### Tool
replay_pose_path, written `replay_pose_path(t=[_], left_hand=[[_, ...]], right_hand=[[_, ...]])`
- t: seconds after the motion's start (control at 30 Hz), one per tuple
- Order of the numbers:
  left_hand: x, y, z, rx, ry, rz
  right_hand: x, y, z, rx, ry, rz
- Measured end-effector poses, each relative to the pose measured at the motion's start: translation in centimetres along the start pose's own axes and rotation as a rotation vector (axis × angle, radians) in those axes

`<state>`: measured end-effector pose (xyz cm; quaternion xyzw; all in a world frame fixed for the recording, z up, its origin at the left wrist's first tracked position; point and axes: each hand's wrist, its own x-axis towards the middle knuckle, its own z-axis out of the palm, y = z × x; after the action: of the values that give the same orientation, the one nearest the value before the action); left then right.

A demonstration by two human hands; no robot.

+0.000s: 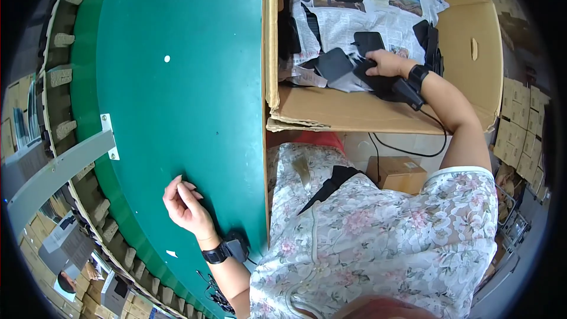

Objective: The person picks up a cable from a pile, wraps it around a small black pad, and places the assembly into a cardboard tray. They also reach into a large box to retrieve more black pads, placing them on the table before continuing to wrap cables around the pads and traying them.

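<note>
My right hand (387,63) reaches into a large cardboard box (378,112) lined with newspaper (342,23). Its fingers are closed on a flat black square piece (371,77) among several similar black pieces (334,63) lying on the paper. A black device with a cable is strapped at that wrist (417,77). My left hand (185,204) rests near the edge of the green conveyor belt (177,82), fingers loosely curled with nothing in them, a black wristband (216,253) below it.
A small brown carton (397,172) sits below the big box. Stacks of flat cartons (522,136) line the right side. A grey metal bracket (65,165) crosses the belt's left rim, with rollers along the curved edge.
</note>
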<state>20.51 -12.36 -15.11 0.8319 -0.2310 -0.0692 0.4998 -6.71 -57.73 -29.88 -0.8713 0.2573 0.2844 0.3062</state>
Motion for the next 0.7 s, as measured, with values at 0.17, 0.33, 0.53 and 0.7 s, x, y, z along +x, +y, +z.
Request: replay_pose_path(t=[0.17, 0.33, 0.53, 0.7], left_hand=[[0.0, 0.4, 0.0, -0.012, 0.002, -0.005], [-0.4, 0.3, 0.0, -0.034, 0.017, -0.016], [-0.7, 0.7, 0.1, -0.013, 0.033, -0.016], [-0.7, 1.1, 0.4, -0.060, 0.040, -0.049]], right_hand=[[2.1, -3.0, -2.3, 0.430, 0.181, -0.034], [4.0, -8.9, -5.5, 1.075, 0.249, 0.086], [11.9, -11.2, -3.2, 0.799, 0.355, -0.008], [18.2, -11.8, 2.1, 0.496, 0.534, 0.004]])
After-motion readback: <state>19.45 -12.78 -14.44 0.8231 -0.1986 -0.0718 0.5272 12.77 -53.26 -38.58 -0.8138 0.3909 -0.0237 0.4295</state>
